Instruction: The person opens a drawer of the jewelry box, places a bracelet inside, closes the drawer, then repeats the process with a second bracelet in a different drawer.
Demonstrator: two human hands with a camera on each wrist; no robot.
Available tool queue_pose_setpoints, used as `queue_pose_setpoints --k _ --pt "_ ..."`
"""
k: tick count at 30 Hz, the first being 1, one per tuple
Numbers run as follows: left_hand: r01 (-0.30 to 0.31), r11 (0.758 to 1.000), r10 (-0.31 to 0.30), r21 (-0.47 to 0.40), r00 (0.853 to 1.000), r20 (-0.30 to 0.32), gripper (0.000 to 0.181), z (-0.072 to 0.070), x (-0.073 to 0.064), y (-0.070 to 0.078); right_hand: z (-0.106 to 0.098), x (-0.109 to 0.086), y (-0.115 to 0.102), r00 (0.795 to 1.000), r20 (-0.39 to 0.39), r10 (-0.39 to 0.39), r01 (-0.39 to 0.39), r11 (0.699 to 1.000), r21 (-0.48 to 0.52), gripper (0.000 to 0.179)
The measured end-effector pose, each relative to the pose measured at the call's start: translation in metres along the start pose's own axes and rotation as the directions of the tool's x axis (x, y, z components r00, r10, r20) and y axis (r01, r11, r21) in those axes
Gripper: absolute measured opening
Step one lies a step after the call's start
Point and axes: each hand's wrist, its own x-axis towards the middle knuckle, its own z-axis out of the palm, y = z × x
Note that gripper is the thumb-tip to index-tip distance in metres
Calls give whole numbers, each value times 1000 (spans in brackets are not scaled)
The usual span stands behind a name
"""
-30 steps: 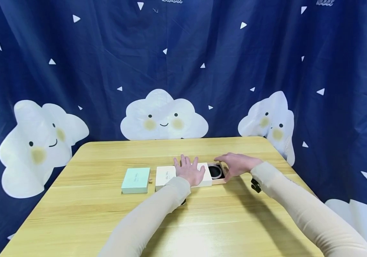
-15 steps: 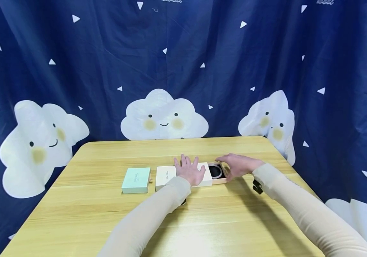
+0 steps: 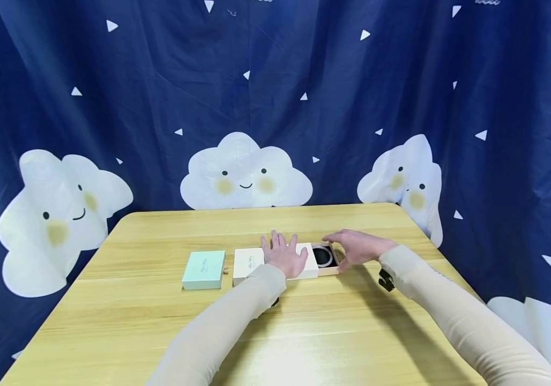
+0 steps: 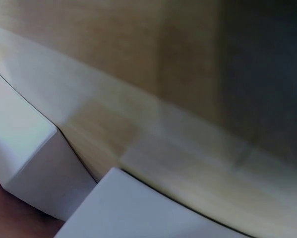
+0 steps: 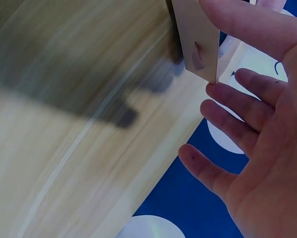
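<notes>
My left hand lies palm down with spread fingers across the white boxes in the head view, covering part of them. One white box is to its left, printed with small lettering. From the right end of the other white box a pinkish drawer stands partly out. Inside it, a pale bangle rests on black lining. My right hand spans the drawer's outer end, thumb on the near side and fingers on the far side. The right wrist view shows the drawer's end face with a small ribbon tab.
A mint-green box with a ribbon tab on its right side sits left of the white boxes. All stand on a light wooden table. Behind its far edge hangs a dark blue curtain with cloud prints.
My right hand has shifted very slightly to the right since one second ago, with the drawer's end. My left hand and the boxes keep their places.
</notes>
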Motion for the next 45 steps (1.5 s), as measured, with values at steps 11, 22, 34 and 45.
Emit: queue_pose_setpoints --k 11,22,34,45 --pt "-3 1000 3 -5 1000 -12 68 -2 -2 0 3 2 -1 998 -36 -42 42 999 13 93" --pt "-6 1000 6 -3 1000 -14 68 -4 -1 1 3 8 -2 999 -25 -32 33 999 26 95" --pt "-6 1000 6 4 1000 -5 67 -6 -3 1 6 11 -4 998 -39 -54 55 998 27 94" --pt "-3 1000 3 15 1000 -11 67 -6 -3 1 9 14 -4 998 -41 -38 40 998 54 95"
